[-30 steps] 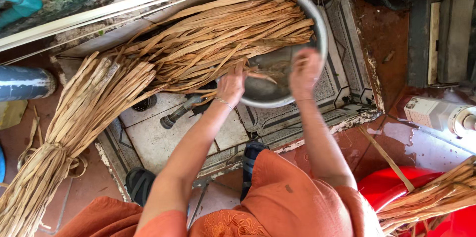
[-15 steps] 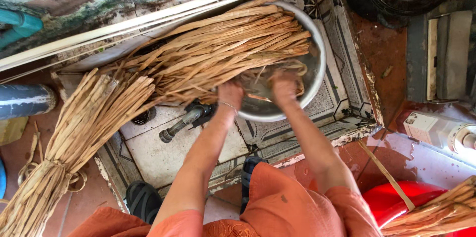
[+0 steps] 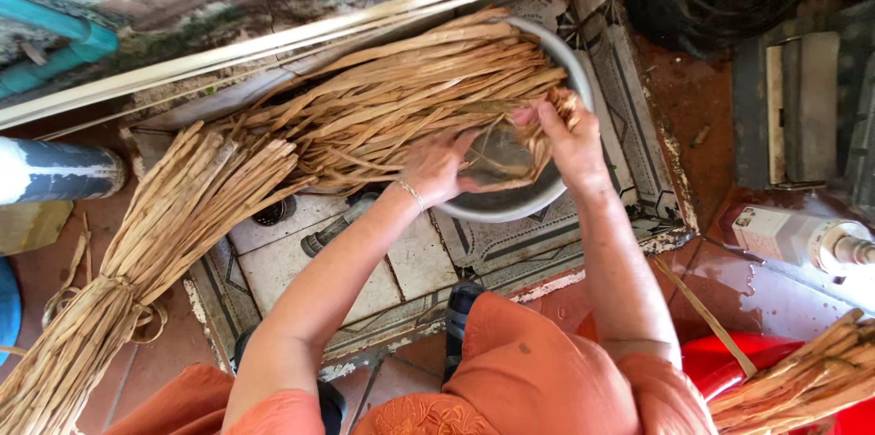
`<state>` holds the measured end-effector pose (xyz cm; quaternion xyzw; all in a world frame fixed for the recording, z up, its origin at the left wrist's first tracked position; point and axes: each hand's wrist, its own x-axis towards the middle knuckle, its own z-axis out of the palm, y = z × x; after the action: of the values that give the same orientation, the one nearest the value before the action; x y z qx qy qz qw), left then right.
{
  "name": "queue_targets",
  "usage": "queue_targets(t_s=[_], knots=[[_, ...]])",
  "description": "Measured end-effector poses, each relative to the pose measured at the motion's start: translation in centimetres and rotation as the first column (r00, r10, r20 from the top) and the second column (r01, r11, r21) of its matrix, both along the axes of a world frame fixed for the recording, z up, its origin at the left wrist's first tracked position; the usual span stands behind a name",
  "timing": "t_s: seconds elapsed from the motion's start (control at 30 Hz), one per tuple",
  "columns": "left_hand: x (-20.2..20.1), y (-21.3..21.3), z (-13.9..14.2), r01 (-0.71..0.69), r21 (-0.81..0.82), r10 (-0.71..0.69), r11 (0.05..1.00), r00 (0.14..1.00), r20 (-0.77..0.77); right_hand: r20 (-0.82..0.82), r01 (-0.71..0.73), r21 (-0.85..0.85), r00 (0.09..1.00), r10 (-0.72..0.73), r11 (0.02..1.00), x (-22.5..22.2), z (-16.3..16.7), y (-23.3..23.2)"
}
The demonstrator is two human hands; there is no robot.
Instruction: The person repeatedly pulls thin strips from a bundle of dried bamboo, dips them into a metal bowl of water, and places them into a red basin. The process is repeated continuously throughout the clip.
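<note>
Head view shows both your hands now gathered over the metal basin [image 3: 510, 207], where a second ago they were spread wider apart, the right one out near the basin's far rim. Your right hand [image 3: 570, 139] has come in and its grip is pinched around the ends of a few tan straw strands [image 3: 410, 116], folding them down toward the water. Your left hand [image 3: 437, 166] has slid closer too, fingers curled and pressing on the same strands just beside the right, a thin bracelet at the wrist.

The long bundle itself has barely shifted: it lies across the tiled wash basin [image 3: 401, 262], its loose ends over the metal basin and its tied end [image 3: 100, 307] trailing off toward your left, onto the floor. So the change is in your hands, not the bundle; judging from that, you have gone from steadying the basin to working the strand ends inside it. A second bundle [image 3: 802, 380] rests on the red tub [image 3: 720, 353] at your right, untouched.
</note>
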<state>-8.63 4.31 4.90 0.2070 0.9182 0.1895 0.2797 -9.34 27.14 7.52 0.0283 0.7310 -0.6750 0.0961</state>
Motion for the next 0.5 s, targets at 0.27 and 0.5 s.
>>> queue_targets(t_s=[0.27, 0.5], knots=[[-3.7, 3.7, 8.7, -0.192, 0.482, 0.176, 0.855, 0.981, 0.079, -0.261, -0.136, -0.447, 0.965, 0.017, 0.884, -0.9, 12.1, -3.3], [-6.3, 1.3, 17.2, -0.25, 0.909, 0.062, 0.334, 0.968, 0.244, -0.428, -0.291, -0.194, 0.885, 0.186, 0.937, -0.5, 15.3, -4.4]])
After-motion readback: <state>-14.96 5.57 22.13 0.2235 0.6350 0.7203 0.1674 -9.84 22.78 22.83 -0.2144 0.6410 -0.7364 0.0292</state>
